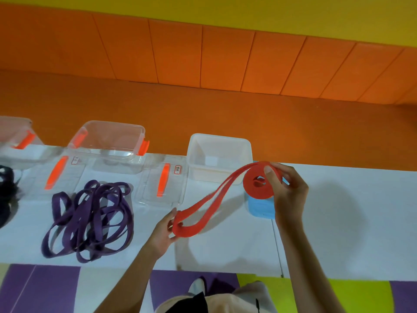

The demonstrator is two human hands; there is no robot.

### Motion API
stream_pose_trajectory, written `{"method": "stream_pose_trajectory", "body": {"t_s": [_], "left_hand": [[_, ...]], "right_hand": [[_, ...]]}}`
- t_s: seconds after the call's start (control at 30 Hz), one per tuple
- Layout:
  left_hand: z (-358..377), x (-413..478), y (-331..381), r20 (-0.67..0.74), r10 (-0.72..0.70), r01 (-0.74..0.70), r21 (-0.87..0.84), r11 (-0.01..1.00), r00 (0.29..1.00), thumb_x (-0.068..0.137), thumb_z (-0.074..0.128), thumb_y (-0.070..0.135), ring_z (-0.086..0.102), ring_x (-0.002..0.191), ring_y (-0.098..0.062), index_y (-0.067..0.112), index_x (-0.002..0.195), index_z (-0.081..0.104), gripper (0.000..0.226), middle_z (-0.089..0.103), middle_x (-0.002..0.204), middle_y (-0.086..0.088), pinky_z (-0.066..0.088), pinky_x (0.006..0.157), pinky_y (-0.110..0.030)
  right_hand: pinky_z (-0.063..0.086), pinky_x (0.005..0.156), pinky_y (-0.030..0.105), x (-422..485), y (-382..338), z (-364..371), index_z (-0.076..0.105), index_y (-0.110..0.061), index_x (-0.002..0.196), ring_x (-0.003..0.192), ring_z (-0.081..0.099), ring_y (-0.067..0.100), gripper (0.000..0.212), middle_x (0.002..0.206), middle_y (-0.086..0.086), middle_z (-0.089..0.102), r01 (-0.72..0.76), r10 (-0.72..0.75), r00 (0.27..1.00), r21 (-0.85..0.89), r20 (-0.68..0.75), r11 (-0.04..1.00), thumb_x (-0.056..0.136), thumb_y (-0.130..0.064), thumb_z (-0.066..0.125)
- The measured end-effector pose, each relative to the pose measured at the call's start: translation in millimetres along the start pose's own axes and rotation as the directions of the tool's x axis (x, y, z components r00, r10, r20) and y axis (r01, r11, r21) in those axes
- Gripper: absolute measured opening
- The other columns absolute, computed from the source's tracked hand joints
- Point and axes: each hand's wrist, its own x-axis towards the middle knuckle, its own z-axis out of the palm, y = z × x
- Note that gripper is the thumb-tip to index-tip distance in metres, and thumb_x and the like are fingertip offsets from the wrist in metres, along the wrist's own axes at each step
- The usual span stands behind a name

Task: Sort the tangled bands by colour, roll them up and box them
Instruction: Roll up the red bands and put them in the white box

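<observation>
Beside the purple bands (90, 220), both hands roll the red band (257, 185).

Band pile (90, 220) left; tub (220, 158) behind; lid (261, 207) right.

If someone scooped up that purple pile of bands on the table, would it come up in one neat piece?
Probably not. The purple bands lie in limp, overlapping loops, so they would likely sag and trail. Being tangled, several might lift together. The red band droops between the left hand and right hand, suggesting similar floppiness.
</observation>
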Motion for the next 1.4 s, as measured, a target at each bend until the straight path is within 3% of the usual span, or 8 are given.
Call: {"method": "stream_pose_trajectory", "body": {"t_s": [0.17,0.27,0.4,0.5,0.63,0.87,1.13,1.4], "left_hand": [[14,-14,19,-0.039,0.122,-0.1,0.356,0.929,0.992,0.105,0.061,0.038,0.06,0.129,-0.022,0.028,0.121,0.068,0.021,0.07,0.131,-0.001,0.042,0.108,-0.043],[45,-28,49,0.039,0.314,-0.302,0.41,0.861,0.949,0.104,0.064,0.024,0.063,0.129,-0.018,0.03,0.119,0.072,0.017,0.073,0.128,0.002,0.046,0.11,-0.036],[94,-62,93,0.295,0.562,-0.634,0.306,0.71,0.773,0.102,0.064,0.04,0.061,0.132,-0.009,0.033,0.132,0.07,0.031,0.071,0.133,0.011,0.047,0.112,-0.027],[121,-86,114,0.464,0.599,-0.746,0.256,0.614,0.653,0.099,0.069,0.042,0.057,0.138,-0.011,0.036,0.14,0.062,0.043,0.067,0.14,0.01,0.044,0.114,-0.022],[138,-94,124,0.544,0.569,-0.773,0.285,0.567,0.617,0.09,0.082,0.031,0.064,0.131,-0.016,0.039,0.133,0.067,0.046,0.071,0.133,0.007,0.048,0.114,-0.03],[140,-103,124,0.527,0.592,-0.772,0.226,0.594,0.61,0.082,0.088,0.034,0.073,0.104,-0.017,0.038,0.114,0.075,0.035,0.078,0.111,0.006,0.058,0.087,-0.024],[137,-110,110,0.434,0.647,-0.746,0.094,0.66,0.627,0.077,0.091,0.03,0.074,0.112,-0.024,0.032,0.104,0.08,0.029,0.079,0.116,-0.001,0.06,0.09,-0.028],[132,-109,114,0.496,0.562,-0.656,0.021,0.754,0.662,0.078,0.092,0.032,0.074,0.113,-0.013,0.034,0.129,0.075,0.053,0.077,0.125,0.002,0.057,0.093,-0.023]], "right_hand": [[0.062,0.079,0.025,-4,-16,6,0.079,-0.02,0.106,0.099,0.076,0.016,0.02,0.103,-0.009,0.079,0.027,-0.046,0.976,0.092,0.215,0.995,0.089,-0.013,0.084],[0.06,0.075,0.021,-6,-27,8,0.079,-0.023,0.103,0.098,0.076,0.013,0.021,0.104,-0.012,0.079,0.034,-0.071,0.949,0.124,0.307,0.992,0.086,-0.012,0.085],[0.064,0.071,0.029,-7,-35,8,0.077,-0.033,0.1,0.097,0.074,0.012,0.027,0.101,-0.021,0.077,0.043,-0.07,0.914,0.076,0.401,0.996,0.084,-0.015,0.087],[0.065,0.076,0.032,-7,-40,5,0.075,-0.036,0.102,0.102,0.073,0.013,0.026,0.101,-0.025,0.075,0.084,-0.091,0.895,0.036,0.437,0.996,0.082,-0.023,0.086],[0.064,0.077,0.025,-5,-46,-1,0.074,-0.033,0.104,0.104,0.072,0.008,0.026,0.103,-0.028,0.075,0.099,-0.12,0.884,0.071,0.451,0.993,0.08,-0.029,0.083],[0.064,0.079,0.027,-4,-50,-8,0.074,-0.034,0.108,0.109,0.072,0.014,0.028,0.107,-0.024,0.076,0.119,-0.153,0.865,0.101,0.478,0.988,0.083,-0.028,0.083],[0.06,0.081,0.022,-1,-61,-5,0.077,-0.027,0.108,0.107,0.073,0.014,0.026,0.107,-0.02,0.078,0.248,-0.254,0.829,0.079,0.499,0.966,0.083,-0.023,0.085],[0.061,0.074,0.024,-7,-63,11,0.079,-0.019,0.103,0.095,0.078,0.019,0.023,0.102,-0.004,0.081,0.009,-0.118,0.909,0.263,0.4,0.965,0.083,-0.011,0.087]]}}
